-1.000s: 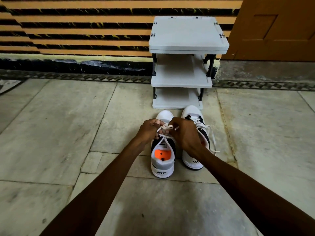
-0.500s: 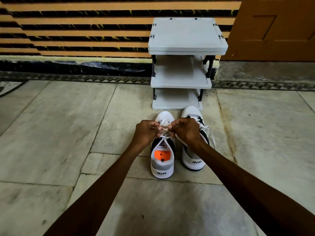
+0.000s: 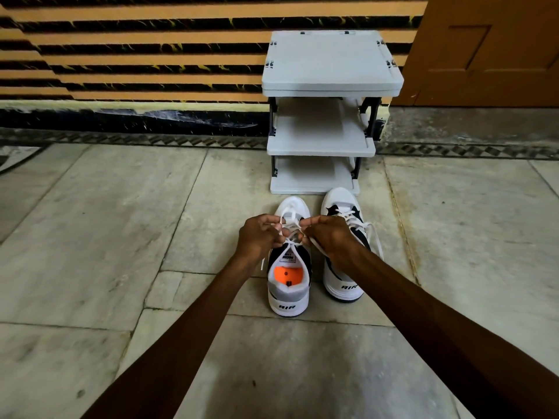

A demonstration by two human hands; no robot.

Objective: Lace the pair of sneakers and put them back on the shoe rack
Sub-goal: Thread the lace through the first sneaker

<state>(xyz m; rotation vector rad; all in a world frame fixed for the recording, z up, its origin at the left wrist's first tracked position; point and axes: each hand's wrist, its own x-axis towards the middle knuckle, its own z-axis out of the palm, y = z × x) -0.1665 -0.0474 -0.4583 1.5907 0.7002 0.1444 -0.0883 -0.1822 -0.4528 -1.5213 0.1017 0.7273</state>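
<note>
Head view: my left hand and right hand pinch lace over left sneaker, tying bow. Next: pull snug, then shelve pair on shoe rack.

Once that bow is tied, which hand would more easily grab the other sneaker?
Probably the right hand: it sits directly over the right sneaker, while the left hand is on the far side of the left sneaker.

Home entryway — shoe rack beside door, stone floor.
</note>
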